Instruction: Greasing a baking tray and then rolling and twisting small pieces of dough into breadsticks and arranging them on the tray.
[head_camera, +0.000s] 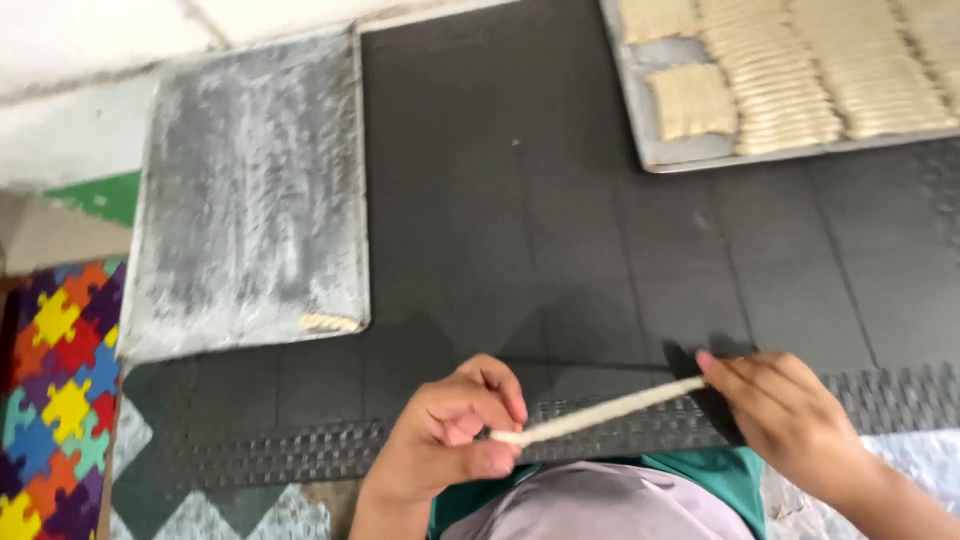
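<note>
While both hands stretch one thin pale dough strip (600, 411) between them just above the person's lap, most of the work appears to lie ahead on one tray and behind on the other. The left hand (450, 435) is closed on the near end of the strip, pinching it between thumb and fingers; the right hand (785, 405) is closed on the far end with its fingertips. To the upper left, a floured tray (250, 180) on the dark floor mat (540, 230) holds only one small twisted piece (328, 322) at its near right corner, so I judge the filling there has barely begun. At the upper right, a second tray (660, 155) is packed with rows of pale strips (800, 70), with a small bare patch at its near left corner.
</note>
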